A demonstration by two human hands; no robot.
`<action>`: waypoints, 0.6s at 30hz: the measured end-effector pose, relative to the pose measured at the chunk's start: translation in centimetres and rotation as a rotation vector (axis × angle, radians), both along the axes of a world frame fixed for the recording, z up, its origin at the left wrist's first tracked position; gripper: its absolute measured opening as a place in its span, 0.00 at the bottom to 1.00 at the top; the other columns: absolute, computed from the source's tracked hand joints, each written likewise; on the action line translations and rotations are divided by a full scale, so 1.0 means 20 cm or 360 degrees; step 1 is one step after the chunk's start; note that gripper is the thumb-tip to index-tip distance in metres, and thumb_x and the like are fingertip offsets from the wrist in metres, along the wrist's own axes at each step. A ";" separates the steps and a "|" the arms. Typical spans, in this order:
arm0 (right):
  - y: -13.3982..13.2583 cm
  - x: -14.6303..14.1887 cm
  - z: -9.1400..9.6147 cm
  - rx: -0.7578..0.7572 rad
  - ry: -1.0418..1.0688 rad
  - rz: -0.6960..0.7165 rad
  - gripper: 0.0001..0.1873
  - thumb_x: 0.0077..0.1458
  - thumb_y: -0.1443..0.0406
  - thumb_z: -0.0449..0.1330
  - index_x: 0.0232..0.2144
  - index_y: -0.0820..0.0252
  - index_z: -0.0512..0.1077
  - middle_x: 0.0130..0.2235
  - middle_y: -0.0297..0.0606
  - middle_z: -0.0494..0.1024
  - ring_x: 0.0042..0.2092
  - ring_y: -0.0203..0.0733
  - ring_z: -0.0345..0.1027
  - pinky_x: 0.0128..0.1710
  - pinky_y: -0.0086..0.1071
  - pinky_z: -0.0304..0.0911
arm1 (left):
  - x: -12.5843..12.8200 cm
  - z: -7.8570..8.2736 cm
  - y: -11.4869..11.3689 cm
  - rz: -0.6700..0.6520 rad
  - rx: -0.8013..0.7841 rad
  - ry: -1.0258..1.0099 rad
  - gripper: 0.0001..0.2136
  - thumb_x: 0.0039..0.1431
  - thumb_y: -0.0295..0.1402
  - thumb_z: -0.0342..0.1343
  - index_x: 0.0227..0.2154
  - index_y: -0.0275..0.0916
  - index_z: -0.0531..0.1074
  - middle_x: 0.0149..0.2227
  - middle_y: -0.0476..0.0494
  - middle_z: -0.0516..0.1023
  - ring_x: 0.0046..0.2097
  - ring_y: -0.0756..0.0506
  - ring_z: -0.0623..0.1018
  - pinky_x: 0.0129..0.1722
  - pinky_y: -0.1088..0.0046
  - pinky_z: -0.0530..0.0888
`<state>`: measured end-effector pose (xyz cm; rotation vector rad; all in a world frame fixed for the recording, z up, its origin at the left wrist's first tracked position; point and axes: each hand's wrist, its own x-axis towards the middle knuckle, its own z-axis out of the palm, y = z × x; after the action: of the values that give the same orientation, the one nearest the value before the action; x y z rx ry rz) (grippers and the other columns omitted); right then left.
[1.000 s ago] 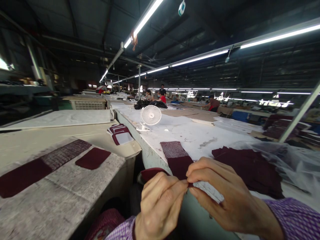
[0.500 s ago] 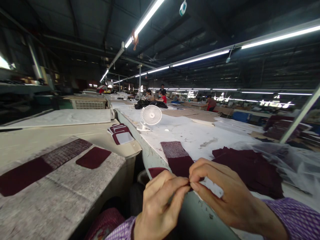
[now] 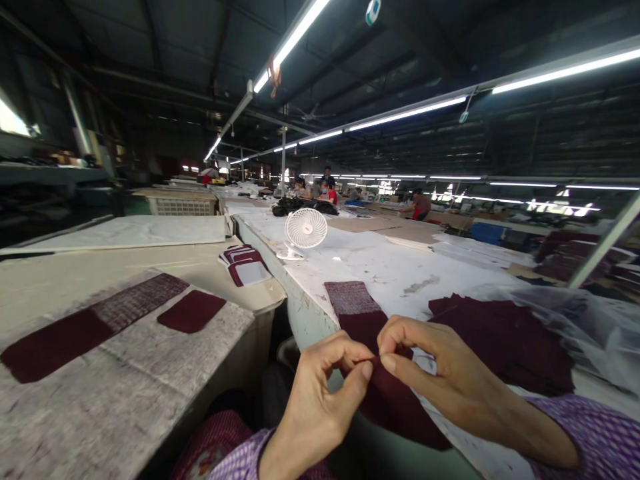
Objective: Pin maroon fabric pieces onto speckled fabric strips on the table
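My left hand and my right hand are close together at the near edge of the white table. Thumb and forefinger of each pinch the upper edge of a maroon fabric piece, which hangs below the fingertips. Just beyond them, a maroon fabric strip with a whitish speckled end lies on the table, partly covered by my hands. A pile of maroon fabric pieces rests to the right of my right hand.
On the lower left table are a maroon strip, a maroon square and a fanned stack of maroon-edged pieces. A white clip fan stands ahead. Clear plastic sheeting lies at right. Several people work far back.
The maroon piece now hangs in full below my fingers, where before it was mostly hidden. My left fingers have bent, and the fingertips have shifted slightly. The view has turned a little.
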<state>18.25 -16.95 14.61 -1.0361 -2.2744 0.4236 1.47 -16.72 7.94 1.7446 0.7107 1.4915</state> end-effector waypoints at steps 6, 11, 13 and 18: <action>-0.01 -0.01 -0.01 -0.0074 0.0074 0.0015 0.06 0.54 0.67 0.52 0.25 0.60 0.65 0.24 0.31 0.68 0.25 0.33 0.60 0.24 0.25 0.57 | 0.02 0.01 -0.01 0.0038 0.0002 0.0027 0.08 0.55 0.27 0.52 0.21 0.34 0.68 0.21 0.49 0.65 0.25 0.54 0.65 0.25 0.79 0.63; -0.01 0.00 0.01 -0.0324 0.0152 0.0020 0.08 0.55 0.63 0.51 0.27 0.61 0.65 0.25 0.33 0.67 0.26 0.33 0.58 0.23 0.26 0.54 | 0.01 0.01 -0.01 -0.0068 -0.0022 -0.0046 0.07 0.55 0.27 0.51 0.24 0.34 0.69 0.22 0.50 0.65 0.24 0.54 0.65 0.24 0.79 0.63; 0.00 0.00 0.01 -0.0370 0.0159 0.0017 0.09 0.55 0.63 0.52 0.26 0.61 0.65 0.25 0.33 0.67 0.26 0.33 0.58 0.23 0.26 0.53 | 0.00 0.01 -0.02 -0.0141 -0.0109 -0.0056 0.07 0.57 0.29 0.50 0.26 0.33 0.70 0.22 0.50 0.65 0.24 0.54 0.66 0.25 0.79 0.63; 0.00 -0.01 0.00 -0.0373 0.0153 0.0049 0.09 0.54 0.62 0.53 0.26 0.61 0.65 0.24 0.32 0.66 0.26 0.33 0.56 0.24 0.26 0.53 | 0.00 0.02 -0.02 -0.0135 -0.0208 -0.0055 0.08 0.57 0.31 0.52 0.26 0.33 0.71 0.23 0.50 0.65 0.24 0.55 0.65 0.26 0.79 0.63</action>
<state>18.10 -16.98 14.59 -1.0706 -2.1947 0.7509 1.38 -17.13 8.28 1.6265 0.6922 1.3838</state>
